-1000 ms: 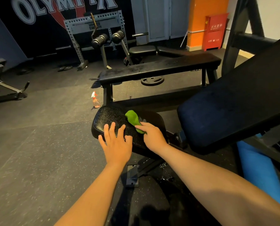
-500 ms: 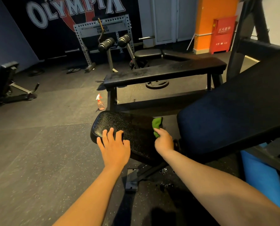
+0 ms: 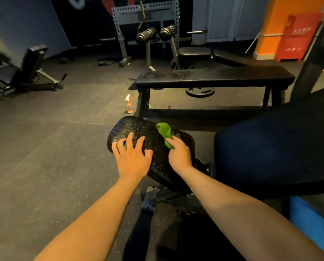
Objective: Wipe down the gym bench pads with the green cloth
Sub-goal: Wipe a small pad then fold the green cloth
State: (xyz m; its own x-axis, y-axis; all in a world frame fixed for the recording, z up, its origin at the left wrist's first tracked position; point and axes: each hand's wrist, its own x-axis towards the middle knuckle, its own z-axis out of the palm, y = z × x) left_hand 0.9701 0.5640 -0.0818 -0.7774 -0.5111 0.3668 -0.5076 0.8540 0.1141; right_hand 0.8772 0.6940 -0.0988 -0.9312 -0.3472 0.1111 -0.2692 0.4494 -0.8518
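Spray bottle on floor; weight plate beyond.

Left hand splayed flat; right hand curled.

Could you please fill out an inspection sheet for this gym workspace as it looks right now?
Surface: textured black seat pad; dark blue back pad to its right.
Job's things: green cloth, bunched on the seat pad's far right part.
Clutter: spray bottle upright on the floor; weight plate seen under the flat bench.
Hands: left hand rests flat on the seat pad, fingers spread; right hand grips the cloth's near end.
Cables: nothing seen.
Surroundings: grey rack at the back; red cabinet against the orange wall.
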